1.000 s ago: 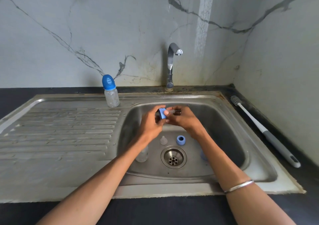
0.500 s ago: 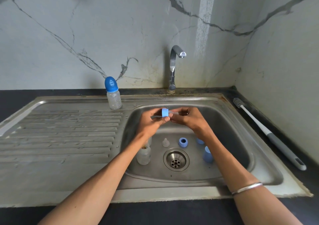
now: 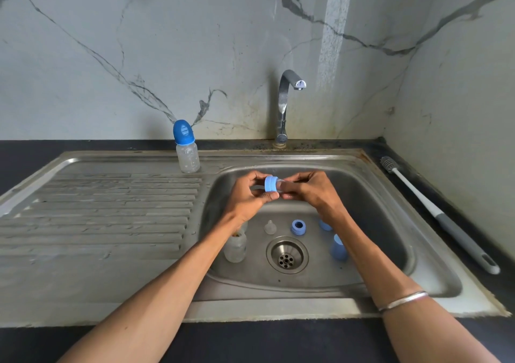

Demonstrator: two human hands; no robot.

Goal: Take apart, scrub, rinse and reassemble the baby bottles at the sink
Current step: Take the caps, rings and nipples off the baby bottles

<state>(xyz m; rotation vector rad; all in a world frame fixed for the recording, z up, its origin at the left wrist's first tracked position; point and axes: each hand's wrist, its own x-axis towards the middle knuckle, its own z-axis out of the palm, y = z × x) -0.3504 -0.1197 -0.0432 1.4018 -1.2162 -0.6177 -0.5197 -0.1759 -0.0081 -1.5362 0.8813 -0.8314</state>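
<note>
Over the sink basin my left hand pinches a blue screw ring with a clear teat in it. My right hand grips the clear part sticking out of the ring's right side. On the basin floor lie a clear teat, a second blue ring, a blue cap, another blue piece half hidden by my right wrist, and an open clear bottle partly under my left forearm. A capped bottle stands on the drainboard's back edge.
The tap rises behind the basin with no water running. A bottle brush lies on the dark counter to the right, along the wall. The ribbed drainboard stretches left. The drain sits mid-basin.
Both hands stayed together over the basin, turning the blue ring so its side faces me. The view shifted, uncovering the open bottle and the blue caps on the basin floor.
</note>
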